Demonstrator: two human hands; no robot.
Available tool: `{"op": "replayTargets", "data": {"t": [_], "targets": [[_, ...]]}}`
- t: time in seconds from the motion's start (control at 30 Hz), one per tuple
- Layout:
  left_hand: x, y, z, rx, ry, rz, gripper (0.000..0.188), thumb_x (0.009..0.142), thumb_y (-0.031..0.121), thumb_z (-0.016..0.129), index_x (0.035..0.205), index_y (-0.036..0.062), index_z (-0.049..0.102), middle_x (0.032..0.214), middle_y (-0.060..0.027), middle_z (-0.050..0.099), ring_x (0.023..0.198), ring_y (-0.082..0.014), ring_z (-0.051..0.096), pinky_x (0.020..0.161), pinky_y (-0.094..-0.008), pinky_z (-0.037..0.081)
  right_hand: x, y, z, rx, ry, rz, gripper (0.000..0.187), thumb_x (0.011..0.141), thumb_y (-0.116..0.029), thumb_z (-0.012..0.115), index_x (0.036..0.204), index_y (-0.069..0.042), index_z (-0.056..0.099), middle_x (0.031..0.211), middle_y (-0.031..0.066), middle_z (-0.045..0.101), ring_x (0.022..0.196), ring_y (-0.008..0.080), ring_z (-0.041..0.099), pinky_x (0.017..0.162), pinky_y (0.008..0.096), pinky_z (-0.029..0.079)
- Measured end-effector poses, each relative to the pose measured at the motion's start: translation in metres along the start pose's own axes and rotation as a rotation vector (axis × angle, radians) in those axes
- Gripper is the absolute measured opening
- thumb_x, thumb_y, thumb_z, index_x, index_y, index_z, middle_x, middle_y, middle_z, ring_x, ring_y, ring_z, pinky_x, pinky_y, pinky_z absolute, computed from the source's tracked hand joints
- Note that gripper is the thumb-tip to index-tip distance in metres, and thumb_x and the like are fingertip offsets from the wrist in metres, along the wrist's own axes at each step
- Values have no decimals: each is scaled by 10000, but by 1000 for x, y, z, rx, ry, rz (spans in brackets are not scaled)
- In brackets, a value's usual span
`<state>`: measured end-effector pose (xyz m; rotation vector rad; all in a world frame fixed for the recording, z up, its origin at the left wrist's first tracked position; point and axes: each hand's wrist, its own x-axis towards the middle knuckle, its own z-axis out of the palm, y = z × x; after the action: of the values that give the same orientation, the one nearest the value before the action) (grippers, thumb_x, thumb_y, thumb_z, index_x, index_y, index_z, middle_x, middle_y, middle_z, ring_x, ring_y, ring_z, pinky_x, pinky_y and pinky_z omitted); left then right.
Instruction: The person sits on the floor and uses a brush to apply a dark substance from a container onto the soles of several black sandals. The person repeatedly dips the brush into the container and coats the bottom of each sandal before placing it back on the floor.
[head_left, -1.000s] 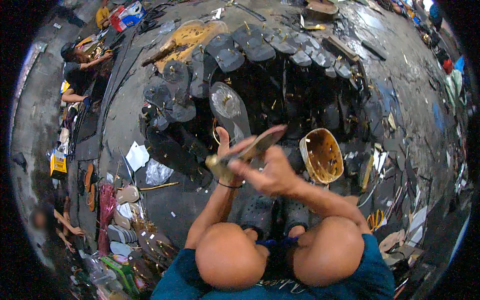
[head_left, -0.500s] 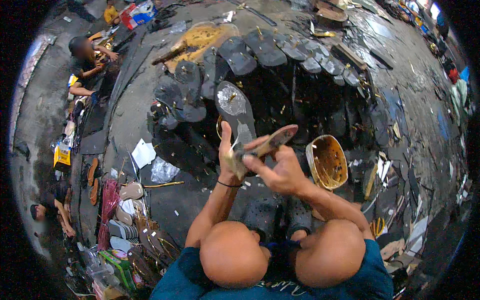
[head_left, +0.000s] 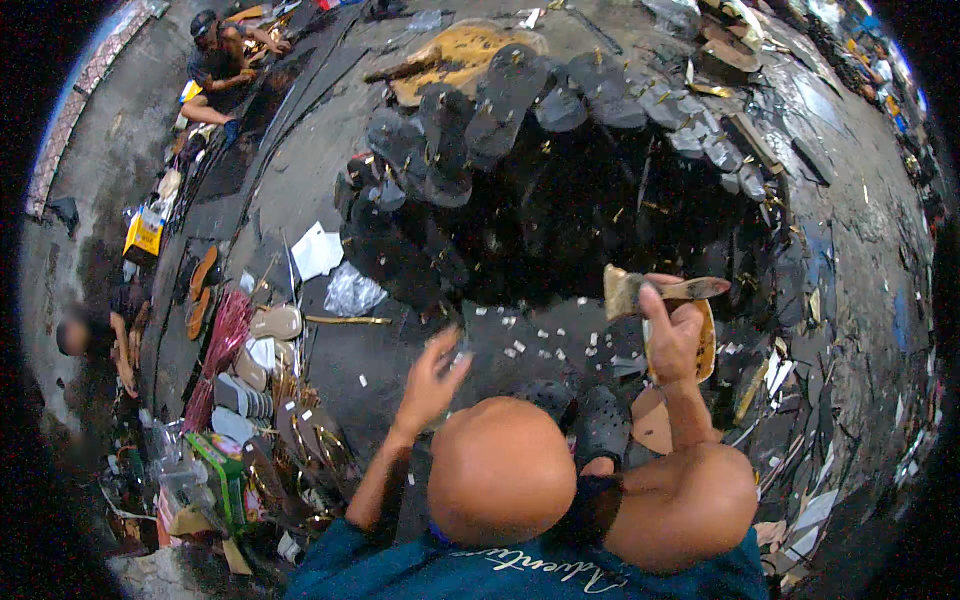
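Observation:
My right hand (head_left: 676,340) grips a flat wooden-handled brush (head_left: 690,290), its pale bristles pointing left. Just behind that hand stands a tub (head_left: 708,345) with brown-yellow smears inside. My left hand (head_left: 432,385) is empty, its fingers apart, above the dark floor near a crumpled clear plastic bag (head_left: 354,290). Ahead of both hands, dark grey sandal soles (head_left: 510,85) overlap in a wide arc, with small gold bits sticking up. More black soles (head_left: 570,210) fill the shadowed middle of the arc, where single pieces are hard to make out.
Small white scraps (head_left: 542,334) dot the floor. At left lie white sheets (head_left: 316,250), a pink bundle of strips (head_left: 222,335) and several finished-looking sandals (head_left: 275,322). A stained yellow board (head_left: 470,50) lies beyond the arc. Another person (head_left: 215,65) sits at far left.
My left hand has let go of the sole it held and drawn back toward me. My right hand has moved right with the brush, over by the tub. The view has shifted.

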<state>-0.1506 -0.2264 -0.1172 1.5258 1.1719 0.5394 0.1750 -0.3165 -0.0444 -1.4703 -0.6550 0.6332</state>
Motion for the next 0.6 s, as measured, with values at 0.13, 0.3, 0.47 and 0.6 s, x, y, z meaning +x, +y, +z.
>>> {"op": "replayTargets", "data": {"t": [0.13, 0.3, 0.47, 0.6], "targets": [[-231, -103, -73, 1052, 151, -226, 1038, 651, 520, 818, 1460, 78, 342, 1506, -220, 293, 1422, -417, 197, 1104, -608, 210, -5, -5, 14, -40, -83, 4, 228, 898, -156, 687, 1063, -5, 646, 925, 27, 667, 824, 102, 603, 769, 254, 481], [-325, -124, -91, 1216, 108, -518, 834, 725, 481, 766, 1396, 110, 435, 1475, -119, 359, 1445, -374, 175, 1065, -625, 206, -14, -1, 36, 58, -218, 120, 232, 893, -149, 690, 1074, -9, 648, 931, 34, 672, 846, 107, 607, 778, 263, 483], [-251, -106, -122, 524, 62, -462, 359, 876, 324, 637, 1131, 71, 635, 1054, -87, 657, 1099, -289, 590, 1000, -425, 373, 10, 8, -9, -161, -18, -77, 232, 887, -175, 701, 1038, -3, 663, 956, 59, 689, 862, 136, 619, 812, 288, 485], [-156, -7, -93, 613, 109, 44, 186, 855, 99, 610, 1024, 31, 645, 936, -118, 658, 861, -272, 647, 744, -327, 517, 29, 48, -86, -690, 208, -234, 265, 878, -221, 718, 1019, -1, 674, 849, 95, 701, 782, 140, 648, 751, 298, 513]]}}
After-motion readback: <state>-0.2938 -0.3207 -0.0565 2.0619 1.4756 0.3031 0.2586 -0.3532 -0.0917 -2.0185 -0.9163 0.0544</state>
